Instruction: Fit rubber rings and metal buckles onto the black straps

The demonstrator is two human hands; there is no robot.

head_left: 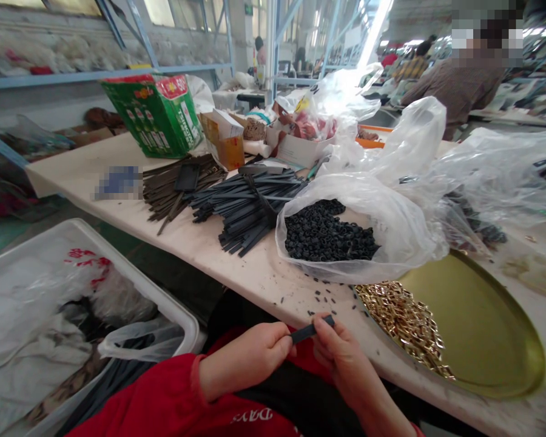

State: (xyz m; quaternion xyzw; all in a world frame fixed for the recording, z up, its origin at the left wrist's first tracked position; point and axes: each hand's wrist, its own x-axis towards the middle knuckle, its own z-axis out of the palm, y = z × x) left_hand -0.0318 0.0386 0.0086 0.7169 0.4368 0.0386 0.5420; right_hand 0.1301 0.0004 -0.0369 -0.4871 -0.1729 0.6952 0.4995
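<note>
A pale bench [255, 276] runs across the view, with a white bin [190, 328] on the floor side of its near edge, at the left. A round gold-coloured tray [477, 321] lies by the near edge toward the right end. Left of it and farther back, a translucent plastic bag [404, 233] lies with its mouth open toward the near edge. A green box [150, 115] stands tilted by the far edge near the left end; dark blue strips [250, 203] and brown strips [161, 191] spread in front of it and to its right. The left hand [255, 352] and right hand [341, 352] are both nearly closed, each pinching one end of a short dark strip [304, 332] between thumb and fingers, just at the bench's near edge. Gold metal pieces [409, 321] heap on the tray's left side, black loops [327, 233] fill the bag's mouth, and tiny dark bits [317, 297] dot the near edge.
</note>
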